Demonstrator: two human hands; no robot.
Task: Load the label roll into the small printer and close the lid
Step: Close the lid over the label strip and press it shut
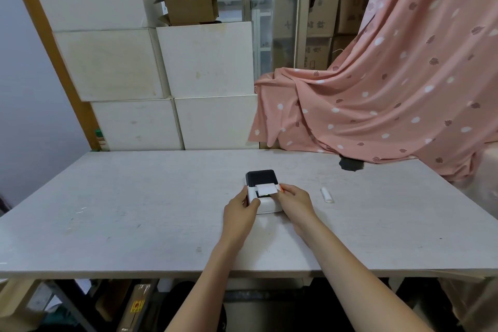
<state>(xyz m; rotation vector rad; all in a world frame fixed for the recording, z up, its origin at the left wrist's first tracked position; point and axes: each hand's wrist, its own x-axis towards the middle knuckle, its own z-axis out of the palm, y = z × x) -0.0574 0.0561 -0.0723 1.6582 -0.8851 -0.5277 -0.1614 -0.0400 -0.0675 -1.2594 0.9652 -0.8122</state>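
Note:
A small white printer point(265, 206) with a dark lid point(260, 177) sits mid-table. A white strip of label paper point(266, 189) sticks out across its top, below the lid. My left hand point(241, 209) grips the printer's left side, thumb on its top. My right hand point(293, 201) rests at the printer's right side, its fingers by the end of the paper strip. Whether those fingers pinch the strip I cannot tell. The roll itself is hidden inside the printer.
A small white cylinder point(327, 195) lies on the table point(134, 210) to the right of my right hand. Pink patterned cloth point(390, 105) drapes over the table's far right corner. White boxes point(175, 89) stand stacked behind the far edge.

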